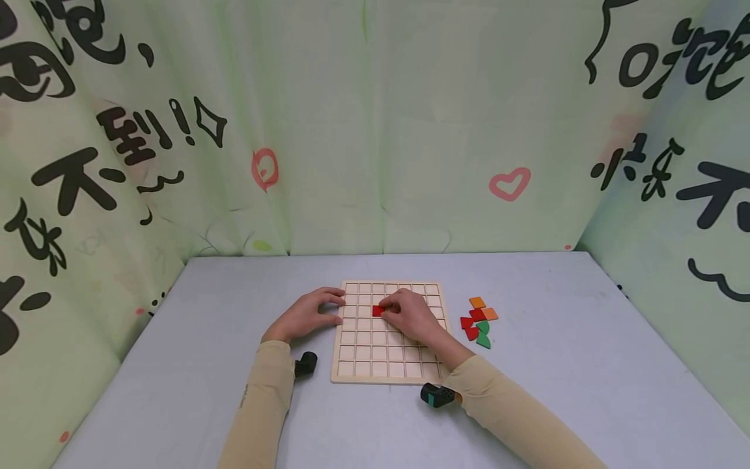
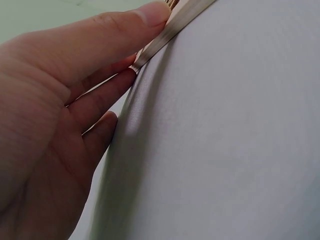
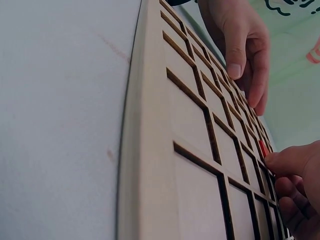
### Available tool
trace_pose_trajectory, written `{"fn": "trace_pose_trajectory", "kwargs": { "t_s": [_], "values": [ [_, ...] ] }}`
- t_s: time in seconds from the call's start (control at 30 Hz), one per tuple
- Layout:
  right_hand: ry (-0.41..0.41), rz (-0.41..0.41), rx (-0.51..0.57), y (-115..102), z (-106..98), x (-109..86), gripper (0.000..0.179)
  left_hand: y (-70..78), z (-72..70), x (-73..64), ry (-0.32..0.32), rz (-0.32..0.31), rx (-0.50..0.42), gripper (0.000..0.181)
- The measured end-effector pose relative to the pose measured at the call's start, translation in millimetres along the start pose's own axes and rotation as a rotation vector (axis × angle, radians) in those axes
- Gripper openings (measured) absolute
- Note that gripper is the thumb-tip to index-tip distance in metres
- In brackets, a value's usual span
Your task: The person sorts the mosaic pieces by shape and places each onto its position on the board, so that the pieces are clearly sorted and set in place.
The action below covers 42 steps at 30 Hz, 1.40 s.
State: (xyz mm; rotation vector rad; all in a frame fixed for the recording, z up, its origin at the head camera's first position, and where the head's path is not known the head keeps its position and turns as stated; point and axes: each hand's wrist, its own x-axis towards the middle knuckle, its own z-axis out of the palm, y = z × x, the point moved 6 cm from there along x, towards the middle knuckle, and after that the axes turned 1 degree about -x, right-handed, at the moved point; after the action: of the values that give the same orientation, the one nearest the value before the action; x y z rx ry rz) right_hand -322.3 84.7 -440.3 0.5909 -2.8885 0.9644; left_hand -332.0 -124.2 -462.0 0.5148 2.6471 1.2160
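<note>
A square wooden grid board lies on the table. My right hand is over the middle of its upper half, thumb and index finger pinching a small red piece at one of the cells. In the right wrist view the red piece shows as a thin strip by the thumb tip, and its full outline is partly hidden. Along the board's left edge rests my left hand, fingers spread and fingertips touching the rim. The left wrist view shows its thumb against the wooden edge.
Right of the board lies a loose cluster of small pieces: orange squares, red pieces and green rounded pieces. A black wrist camera sits at the left sleeve, another at the right. A printed curtain stands behind the table.
</note>
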Motion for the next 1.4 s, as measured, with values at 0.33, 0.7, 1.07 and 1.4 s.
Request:
{"fn": "trace_pose_trajectory", "kwargs": {
  "t_s": [0.33,0.7,1.07,1.4],
  "values": [
    [0.003,0.021,0.012,-0.1,0.7,0.8,0.021,1.2,-0.6,-0.1,-0.008,0.013,0.006,0.038],
    [0.009,-0.011,-0.008,-2.7,1.4,2.3,0.019,1.6,-0.6,0.1,-0.002,0.018,0.006,0.037],
    [0.02,-0.02,-0.009,-3.3,1.6,1.9,0.018,-0.5,-0.9,0.7,0.001,0.021,0.004,0.036],
    [0.019,0.002,-0.001,-3.2,2.6,1.4,0.018,-0.7,-0.4,0.1,-0.002,0.014,0.002,0.036]
  ]
}}
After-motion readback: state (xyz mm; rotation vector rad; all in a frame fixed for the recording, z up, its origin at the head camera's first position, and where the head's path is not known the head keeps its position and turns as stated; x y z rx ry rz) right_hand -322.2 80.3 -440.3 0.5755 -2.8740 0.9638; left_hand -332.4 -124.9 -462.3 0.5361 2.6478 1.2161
